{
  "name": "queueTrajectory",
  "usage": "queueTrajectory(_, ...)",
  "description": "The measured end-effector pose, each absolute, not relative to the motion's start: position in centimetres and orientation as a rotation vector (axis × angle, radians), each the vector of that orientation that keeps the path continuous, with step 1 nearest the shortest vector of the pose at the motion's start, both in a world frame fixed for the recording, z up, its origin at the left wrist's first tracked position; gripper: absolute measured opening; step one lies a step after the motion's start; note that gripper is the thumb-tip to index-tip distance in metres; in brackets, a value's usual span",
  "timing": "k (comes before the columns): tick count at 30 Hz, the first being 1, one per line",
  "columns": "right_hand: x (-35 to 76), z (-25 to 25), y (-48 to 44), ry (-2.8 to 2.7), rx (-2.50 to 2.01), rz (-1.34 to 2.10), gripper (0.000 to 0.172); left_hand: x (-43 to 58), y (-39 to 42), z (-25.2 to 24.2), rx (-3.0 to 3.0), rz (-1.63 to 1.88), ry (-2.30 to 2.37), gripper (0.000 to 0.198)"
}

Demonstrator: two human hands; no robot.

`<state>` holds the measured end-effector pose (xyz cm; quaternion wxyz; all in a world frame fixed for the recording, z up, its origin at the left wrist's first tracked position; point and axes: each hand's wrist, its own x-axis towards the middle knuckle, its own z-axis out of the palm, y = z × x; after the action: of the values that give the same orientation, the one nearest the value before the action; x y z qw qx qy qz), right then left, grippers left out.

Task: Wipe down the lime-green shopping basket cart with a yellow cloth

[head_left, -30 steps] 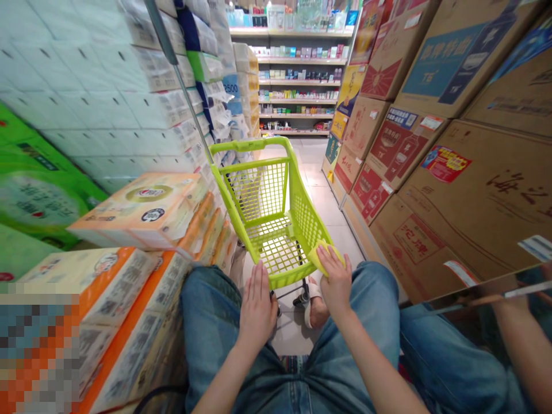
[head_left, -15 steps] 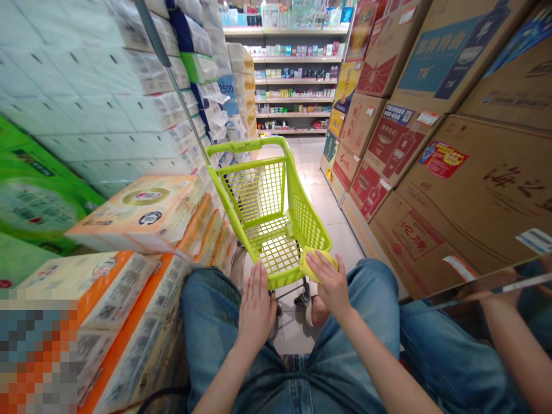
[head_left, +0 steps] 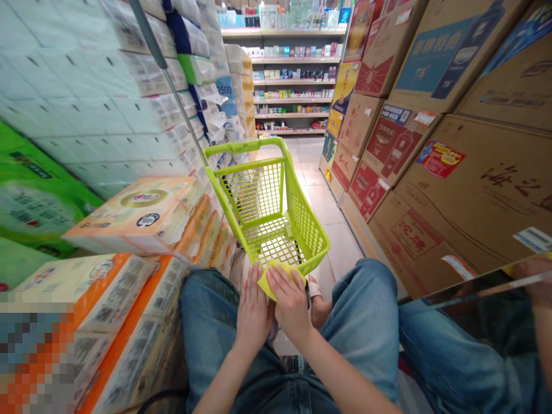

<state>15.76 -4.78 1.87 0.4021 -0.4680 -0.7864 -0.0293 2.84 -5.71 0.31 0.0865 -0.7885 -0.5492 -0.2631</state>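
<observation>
A lime-green shopping cart with a mesh basket stands in front of my knees, its near rim facing me. My right hand presses a yellow cloth against this near rim, its fingers laid over the cloth. Close beside it, my left hand rests at the rim's left end with fingers stretched out and together, nothing visible in them. Both hands cover part of the rim, and the cart's wheels are mostly hidden behind them. The basket holds no goods.
Stacked tissue packs crowd the left side, with a metal pole rising by the cart. Cardboard cartons line the right, above a reflective panel. Shelves of small goods close the aisle's far end.
My right hand has slid the yellow cloth leftward along the near rim, from its right corner to beside my left hand. My left hand stays almost in place.
</observation>
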Motion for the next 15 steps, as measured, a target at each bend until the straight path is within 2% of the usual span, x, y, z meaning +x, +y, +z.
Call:
queueTrajectory(5,20.6,1.6,-3.6,-2.082,-1.057,-0.133,0.061,2.9,-5.7,0.5,-2.347,-0.765,-1.668,0.082)
queueTrajectory(10,28.2,0.7,-1.0,-1.932,-1.257,-0.221,0.067,3.2,-5.7,0.7,-2.329,-0.754,-1.703,0.084)
queueTrajectory(15,26.2,0.9,-1.3,-1.781,-1.466,-0.228,0.071,3.4,-5.7,0.5,-2.324,-0.799,-1.705,0.084)
